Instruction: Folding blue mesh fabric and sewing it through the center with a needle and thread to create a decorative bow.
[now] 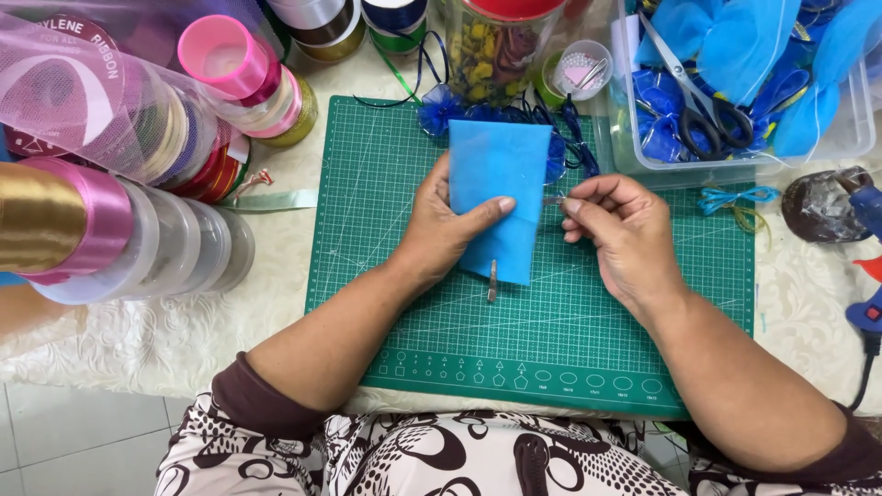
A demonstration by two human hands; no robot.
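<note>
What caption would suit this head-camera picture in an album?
Left hand holds blue fabric over a green cutting mat; right hand pinches a small metal clip.

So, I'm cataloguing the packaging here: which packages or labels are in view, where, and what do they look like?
Clear plastic ribbon-spool wrapper with white printed round label: far left, cylindrical.
Clear lidded jar of yellow trinkets: top centre.
Clear rectangular plastic tub of blue bows: top right.
</note>
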